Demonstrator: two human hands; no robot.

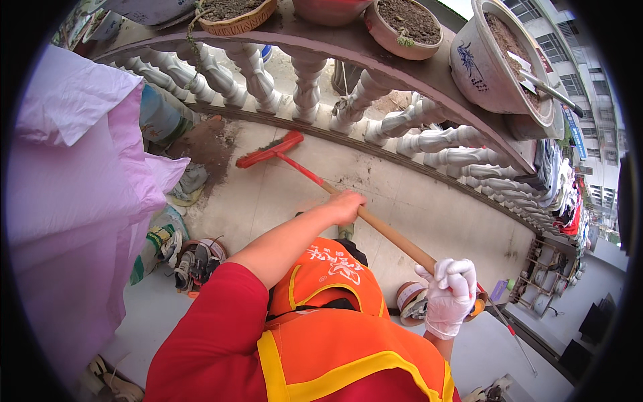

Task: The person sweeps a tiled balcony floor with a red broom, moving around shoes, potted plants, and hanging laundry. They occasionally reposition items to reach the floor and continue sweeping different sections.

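Observation:
A push broom with a red head [271,149] rests on the pale tiled floor near the balustrade. Its wooden handle [394,235] runs down to the right across my front. My bare left hand [346,206] grips the handle partway along, just behind the red socket. Nearer my body, my right hand [450,296] wears a white glove and is closed around the upper end of the handle. Dark soil [213,151] lies on the floor left of the broom head. Loose crumbs of dirt [359,181] are scattered to the right of it.
A stone balustrade [306,90] bounds the far side, with potted soil [409,22] on its ledge. On the left hangs a lilac cloth [80,176], with shoes [198,264] in a pot below. A metal rod [512,329] leans at right before a rack [547,274].

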